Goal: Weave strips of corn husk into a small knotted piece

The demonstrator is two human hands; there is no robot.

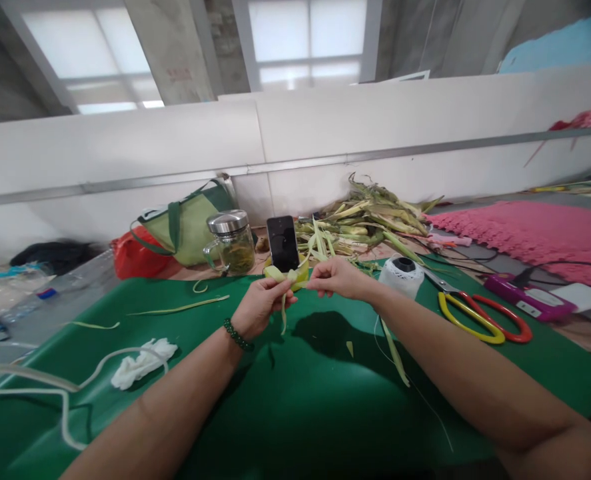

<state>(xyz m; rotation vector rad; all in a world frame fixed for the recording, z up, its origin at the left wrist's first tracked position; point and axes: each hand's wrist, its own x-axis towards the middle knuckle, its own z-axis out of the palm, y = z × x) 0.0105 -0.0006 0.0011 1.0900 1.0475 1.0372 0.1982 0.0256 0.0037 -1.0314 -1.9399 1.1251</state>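
Note:
My left hand (268, 297), with a dark green bead bracelet at the wrist, pinches a folded pale green corn husk (281, 275). A narrow end of the husk dangles below the fingers. Just to the right, my right hand (338, 277) is closed in a pinch near the husk; what lies between its fingertips is too small to make out. Behind the hands stands a dark-screened phone (282, 243), with a yellow object partly hidden at its foot. A white spool of thread (402, 275) is beside my right forearm, and loose thread trails over the green mat (295, 413).
Scissors (475, 313) with red and yellow handles lie right, near a purple power strip (530, 298). A glass mug (230, 243), a green bag (190, 227) and a corn husk pile (370, 217) stand behind. Crumpled tissue (142, 363) and a white cable (68, 383) lie left.

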